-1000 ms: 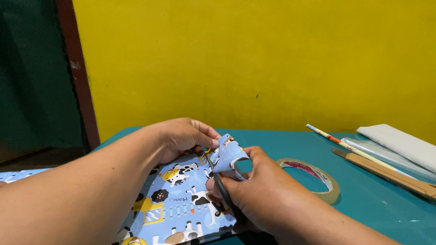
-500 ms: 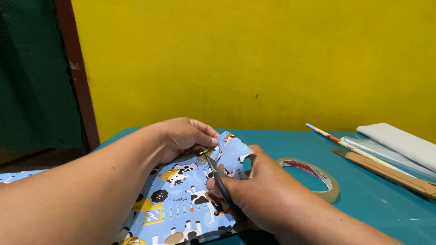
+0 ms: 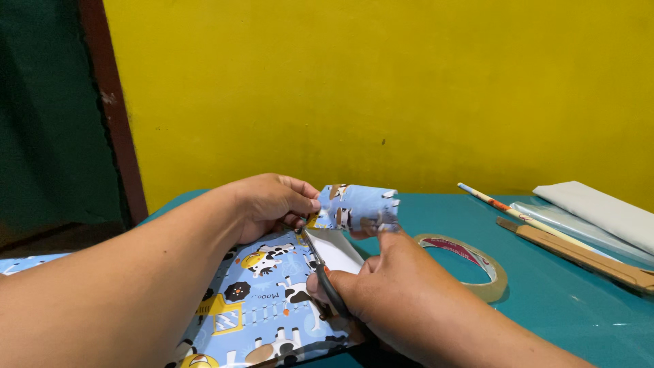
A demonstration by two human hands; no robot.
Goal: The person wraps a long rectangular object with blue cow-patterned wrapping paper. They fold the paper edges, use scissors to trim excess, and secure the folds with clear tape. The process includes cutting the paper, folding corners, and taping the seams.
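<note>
Head view: a yellow wall (image 3: 381, 88) fills the back, and a teal table (image 3: 565, 307) runs below it. On the table lies a blue wrap (image 3: 266, 300) printed with cows, folded over something flat; it sits at the near left, under both forearms. To the right, well apart from the wrap, are a folded white sheet (image 3: 599, 211), a clear sleeve (image 3: 565, 228), a wooden stick (image 3: 579, 255) and a thin printed roll (image 3: 497, 204). Between them and the hands lies a tape ring (image 3: 470, 266).

The left hand (image 3: 272, 201) is pinched shut on the wrap's far edge, thumb and fingers together on the paper near the cut. The right hand (image 3: 381, 286) is closed around the scissors (image 3: 323, 272), whose blades run up toward the left fingertips.

A second ago the flap (image 3: 357, 208) curled down against the right hand, hiding what lay under it. Half a second ago it lay lower and flatter. Now it stands up and spreads rightward above the right hand, touching it, and a white triangle (image 3: 337, 252) of bare surface shows beneath. As I judge it, the cut has run far enough to free the flap from the corner, so trimming here looks nearly done, though I cannot tell whether the flap is fully severed.
</note>
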